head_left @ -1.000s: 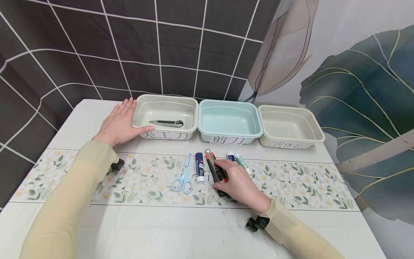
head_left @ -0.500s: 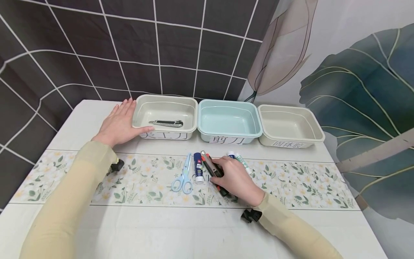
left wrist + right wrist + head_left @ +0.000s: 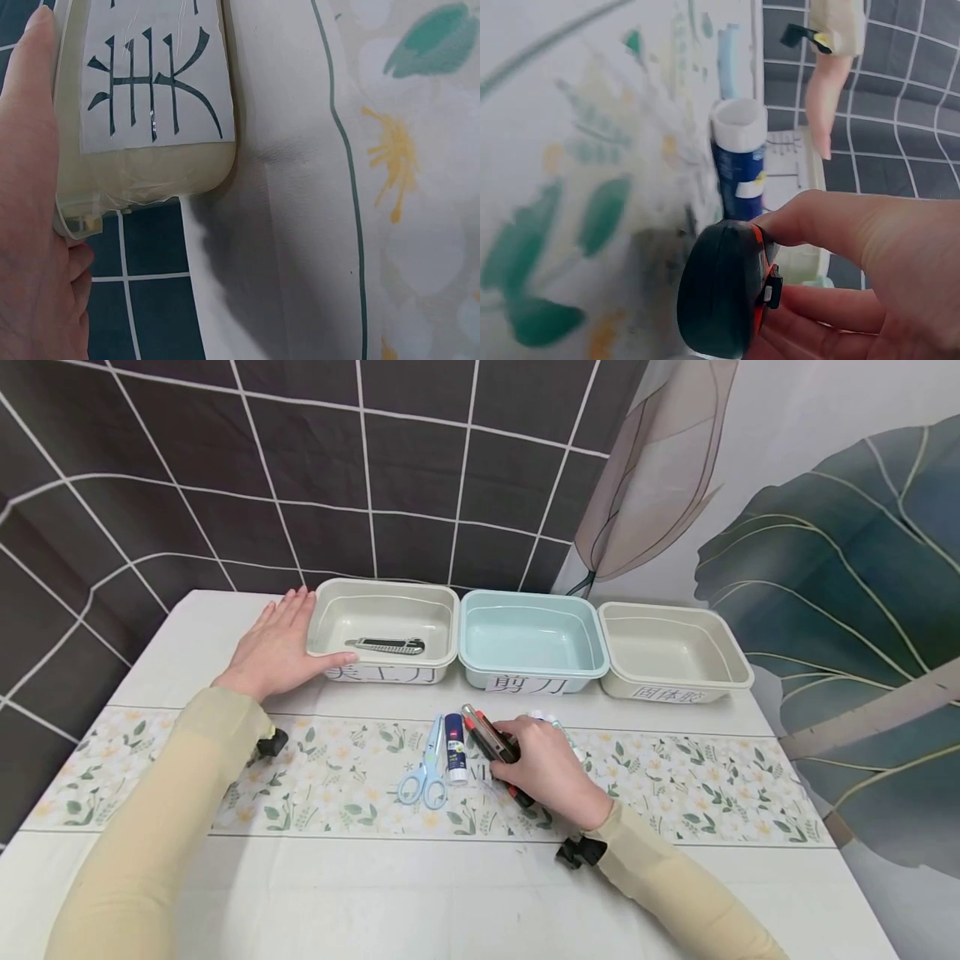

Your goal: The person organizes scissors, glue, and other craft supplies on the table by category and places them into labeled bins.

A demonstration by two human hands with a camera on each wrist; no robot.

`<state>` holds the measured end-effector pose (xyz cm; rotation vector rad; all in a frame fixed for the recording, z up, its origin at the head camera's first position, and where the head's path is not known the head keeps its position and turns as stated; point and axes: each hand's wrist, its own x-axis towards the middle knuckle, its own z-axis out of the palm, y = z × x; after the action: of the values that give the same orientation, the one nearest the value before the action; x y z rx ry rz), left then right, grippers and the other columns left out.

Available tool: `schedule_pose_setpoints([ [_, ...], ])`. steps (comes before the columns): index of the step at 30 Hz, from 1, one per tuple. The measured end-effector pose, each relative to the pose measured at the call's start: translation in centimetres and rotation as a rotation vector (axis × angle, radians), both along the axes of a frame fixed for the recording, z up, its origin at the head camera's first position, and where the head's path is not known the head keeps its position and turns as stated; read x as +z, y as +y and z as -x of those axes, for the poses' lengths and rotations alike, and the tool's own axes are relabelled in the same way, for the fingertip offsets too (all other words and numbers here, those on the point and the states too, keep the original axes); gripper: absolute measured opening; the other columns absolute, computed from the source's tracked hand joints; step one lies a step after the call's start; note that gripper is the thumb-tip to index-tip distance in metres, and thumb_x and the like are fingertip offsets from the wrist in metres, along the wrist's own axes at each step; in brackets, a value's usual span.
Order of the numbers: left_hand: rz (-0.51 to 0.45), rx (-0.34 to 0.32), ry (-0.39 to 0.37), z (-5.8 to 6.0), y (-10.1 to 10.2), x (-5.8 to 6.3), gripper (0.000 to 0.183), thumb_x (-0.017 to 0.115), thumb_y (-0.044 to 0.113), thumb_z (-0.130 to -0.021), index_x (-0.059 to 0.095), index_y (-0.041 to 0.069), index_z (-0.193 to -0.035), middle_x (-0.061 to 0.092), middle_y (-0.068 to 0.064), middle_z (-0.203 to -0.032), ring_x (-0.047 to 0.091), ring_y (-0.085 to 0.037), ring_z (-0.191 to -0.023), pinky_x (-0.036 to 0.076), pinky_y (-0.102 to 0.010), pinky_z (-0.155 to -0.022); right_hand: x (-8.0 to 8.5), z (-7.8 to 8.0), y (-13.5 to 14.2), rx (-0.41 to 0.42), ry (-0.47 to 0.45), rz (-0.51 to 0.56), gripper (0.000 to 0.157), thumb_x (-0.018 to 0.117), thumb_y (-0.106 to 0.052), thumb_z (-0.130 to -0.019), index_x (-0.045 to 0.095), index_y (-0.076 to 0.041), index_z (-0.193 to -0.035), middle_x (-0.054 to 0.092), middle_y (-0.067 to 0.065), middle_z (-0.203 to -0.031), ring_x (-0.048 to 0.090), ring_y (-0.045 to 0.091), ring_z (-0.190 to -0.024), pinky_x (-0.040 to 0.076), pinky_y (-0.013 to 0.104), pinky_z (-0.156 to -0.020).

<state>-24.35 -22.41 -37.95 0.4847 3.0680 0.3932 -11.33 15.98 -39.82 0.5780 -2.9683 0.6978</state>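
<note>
While the right hand [image 3: 551, 768] is gripping a black-and-orange utility knife [image 3: 489, 739], the left hand [image 3: 273, 643] is resting on a labelled bin

As the right thumb and fingers are clamping the knife from both sides, its metallic tip is pointing toward the bins, over the flowered band of the tablecloth [image 3: 375, 893]. A blue glue stick [image 3: 456, 749] is lying just beside it, its print too small to read, with light-blue scissors [image 3: 427, 768] next along. A second blue stick [image 3: 537, 715] and a green-and-white stick [image 3: 557, 723] are showing partly behind the right hand. The left thumb is lying along the front rim of the left bin [image 3: 390, 587], spread apart from the other fingers, which are extending along the bin's end. That bin is holding a grey utility knife [image 3: 390, 646] and bearing the label [image 3: 386, 674] 美工刀; the pale-blue middle bin [image 3: 534, 643] is reading 剪刀, the beige right bin [image 3: 675, 647] 固体胶. The right wrist camera is revealing the gripped knife's rounded dark end and protruding slider, unclear from the head; the head camera alone is showing its metallic tip and the grey knife. The left wrist camera is presenting 美 in large, crisp strokes, turned sideways.
</note>
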Motion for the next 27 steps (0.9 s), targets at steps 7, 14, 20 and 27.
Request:
schedule_pose_setpoints([
  [7,-0.001,-0.002,0.008,0.1,-0.1,0.1,0.123,0.049,0.081,-0.088,0.002,-0.006,-0.16,0.005,-0.026,-0.166,0.0,-0.036,-0.154,-0.002,-0.048,-0.124,1.8,0.7,0.3,0.019,0.038,0.098,0.051,0.084,-0.011,-0.076,0.072,-0.004,-0.125,0.071,0.009,-0.105,0.067,0.017,-0.081,0.056,0.03,-0.066],
  [14,0.002,0.0,0.01,0.3,-0.2,0.0,0.124,0.049,0.082,-0.087,0.002,-0.006,-0.16,0.005,-0.026,-0.166,0.001,-0.036,-0.154,-0.003,-0.046,-0.124,3.8,2.0,0.4,0.035,0.052,0.201,0.052,0.083,-0.009,-0.08,0.07,-0.005,-0.13,0.071,0.011,-0.115,0.071,0.02,-0.089,0.06,0.03,-0.071],
  [20,0.003,0.004,0.009,0.2,-0.3,0.0,0.124,0.049,0.082,-0.087,0.002,-0.006,-0.16,0.004,-0.026,-0.167,0.0,-0.035,-0.154,-0.003,-0.047,-0.124,5.0,3.2,-0.2,0.047,0.092,0.299,0.047,0.081,-0.006,-0.082,0.071,-0.006,-0.128,0.071,0.008,-0.115,0.07,0.019,-0.091,0.062,0.034,-0.075],
  [27,-0.017,-0.001,0.011,0.0,-0.1,-0.1,0.123,0.051,0.08,-0.087,0.005,-0.007,-0.16,0.006,-0.027,-0.166,0.002,-0.037,-0.154,-0.003,-0.046,-0.124,5.9,4.8,-2.1,0.069,0.09,0.352,0.047,0.08,-0.004,-0.083,0.071,-0.006,-0.129,0.071,0.007,-0.118,0.069,0.018,-0.094,0.062,0.032,-0.076],
])
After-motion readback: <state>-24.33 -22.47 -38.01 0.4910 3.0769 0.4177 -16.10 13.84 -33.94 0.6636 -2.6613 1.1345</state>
